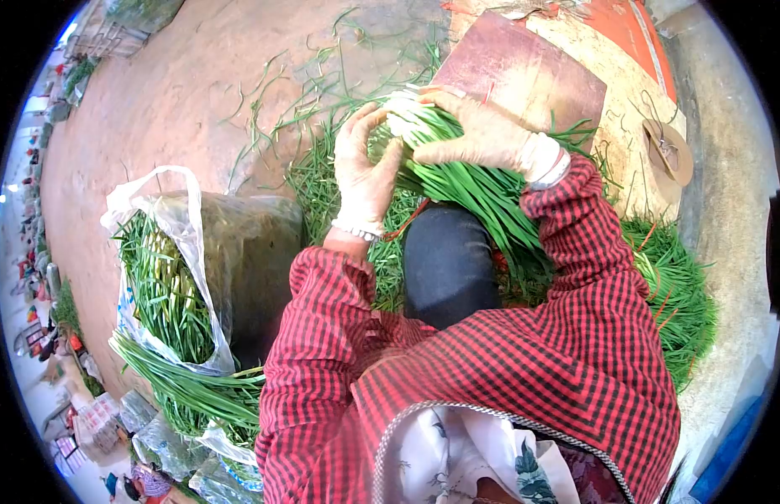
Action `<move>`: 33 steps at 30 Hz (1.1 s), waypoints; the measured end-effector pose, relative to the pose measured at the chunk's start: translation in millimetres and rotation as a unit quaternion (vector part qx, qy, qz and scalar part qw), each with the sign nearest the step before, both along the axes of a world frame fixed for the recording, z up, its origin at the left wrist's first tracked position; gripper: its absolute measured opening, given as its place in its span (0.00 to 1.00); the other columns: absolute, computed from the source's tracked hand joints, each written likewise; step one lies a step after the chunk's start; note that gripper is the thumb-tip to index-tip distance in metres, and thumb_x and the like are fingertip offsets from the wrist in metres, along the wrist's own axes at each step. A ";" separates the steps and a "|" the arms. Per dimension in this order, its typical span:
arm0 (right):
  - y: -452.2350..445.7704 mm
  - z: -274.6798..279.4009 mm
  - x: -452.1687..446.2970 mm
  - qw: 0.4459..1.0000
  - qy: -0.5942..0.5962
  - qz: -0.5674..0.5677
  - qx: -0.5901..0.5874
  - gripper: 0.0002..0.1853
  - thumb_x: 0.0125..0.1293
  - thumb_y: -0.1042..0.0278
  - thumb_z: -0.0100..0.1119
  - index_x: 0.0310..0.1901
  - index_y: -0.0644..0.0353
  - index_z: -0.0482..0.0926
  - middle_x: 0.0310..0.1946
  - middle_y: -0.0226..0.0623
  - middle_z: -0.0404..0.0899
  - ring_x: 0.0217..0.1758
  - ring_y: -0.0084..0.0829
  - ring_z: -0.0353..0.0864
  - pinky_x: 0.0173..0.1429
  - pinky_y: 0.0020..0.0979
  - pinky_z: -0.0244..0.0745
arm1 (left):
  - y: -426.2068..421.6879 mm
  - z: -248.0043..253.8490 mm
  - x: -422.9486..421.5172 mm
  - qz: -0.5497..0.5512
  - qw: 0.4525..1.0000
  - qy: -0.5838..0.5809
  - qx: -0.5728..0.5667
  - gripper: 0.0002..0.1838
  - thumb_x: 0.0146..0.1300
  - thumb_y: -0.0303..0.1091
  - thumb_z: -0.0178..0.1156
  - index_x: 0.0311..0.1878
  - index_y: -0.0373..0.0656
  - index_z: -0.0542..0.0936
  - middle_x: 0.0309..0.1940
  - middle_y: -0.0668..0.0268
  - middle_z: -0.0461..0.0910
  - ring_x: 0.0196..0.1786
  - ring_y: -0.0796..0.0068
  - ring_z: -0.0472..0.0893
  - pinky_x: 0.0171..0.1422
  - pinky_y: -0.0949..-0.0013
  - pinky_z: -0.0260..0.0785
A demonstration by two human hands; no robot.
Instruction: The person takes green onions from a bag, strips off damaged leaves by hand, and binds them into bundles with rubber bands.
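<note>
A thick bunch of garlic chives [474, 181] lies over my dark-clad knee [450, 265], its pale stem ends pointing up and left. My right hand [482, 139], in a thin whitish glove, grips the bunch from above, thumb and fingers apart around the stems. At the pale ends, my left hand [361, 164], gloved too, curls its fingers and thumb about the stem tips. Its palm side is partly hidden. Loose green trimmings [318, 181] lie around and below the hands. A red tie [407, 220] shows near my left wrist.
A reddish board [524, 71] lies ahead on pale sheeting. Left stands a plastic bag [192, 252] of greens, with more chives [188, 382] beside it. Tied chive bunches [676, 294] lie right. A round brown disc-like object [667, 153] rests near the wall. Distant goods line the far left.
</note>
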State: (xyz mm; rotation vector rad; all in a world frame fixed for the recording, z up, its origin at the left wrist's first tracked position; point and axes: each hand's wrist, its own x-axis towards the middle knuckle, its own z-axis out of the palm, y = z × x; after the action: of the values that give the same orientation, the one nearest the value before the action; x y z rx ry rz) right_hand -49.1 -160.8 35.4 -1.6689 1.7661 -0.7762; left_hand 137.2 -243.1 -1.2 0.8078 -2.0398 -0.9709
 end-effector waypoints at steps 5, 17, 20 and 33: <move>-11.1 -6.2 15.2 0.996 0.066 -0.031 -0.056 0.40 0.44 0.51 0.69 0.55 0.71 0.69 0.52 0.57 0.73 0.57 0.52 0.74 0.62 0.39 0.69 | -4.2 0.0 -14.9 -0.020 0.994 0.095 0.046 0.18 0.56 0.21 0.64 0.50 0.40 0.77 0.50 0.64 0.77 0.56 0.72 0.73 0.66 0.67 0.61; -1.3 -16.6 3.5 0.867 -0.429 -0.225 -0.119 0.15 0.56 0.74 0.65 0.47 0.63 0.79 0.40 0.32 0.82 0.43 0.23 0.79 0.51 0.25 0.73 | 7.2 31.2 -31.4 0.004 0.975 0.032 -0.221 0.23 0.56 0.18 0.57 0.58 0.39 0.75 0.54 0.56 0.77 0.58 0.58 0.76 0.65 0.62 0.65; 1.1 -17.1 6.1 0.869 -0.420 -0.222 -0.139 0.14 0.57 0.73 0.64 0.46 0.63 0.80 0.40 0.31 0.82 0.42 0.22 0.79 0.52 0.25 0.72 | 15.4 29.5 -50.6 -0.072 0.988 0.044 -0.132 0.28 0.59 0.18 0.53 0.65 0.39 0.68 0.57 0.53 0.75 0.59 0.52 0.74 0.64 0.60 0.65; 89.9 150.1 -220.5 0.917 0.201 -0.341 0.049 0.27 0.63 0.55 0.61 0.60 0.62 0.73 0.48 0.38 0.80 0.49 0.28 0.77 0.53 0.31 0.72 | 11.8 -10.4 -46.3 -0.110 0.947 -0.166 -0.251 0.19 0.61 0.33 0.53 0.56 0.45 0.75 0.56 0.63 0.75 0.63 0.61 0.71 0.71 0.53 0.53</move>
State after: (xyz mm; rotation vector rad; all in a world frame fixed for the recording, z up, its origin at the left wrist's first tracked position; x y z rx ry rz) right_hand -269.6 -70.9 185.5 -1.1854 2.6960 -0.6282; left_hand 90.9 -231.2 -11.6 0.4937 -2.5604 -0.3979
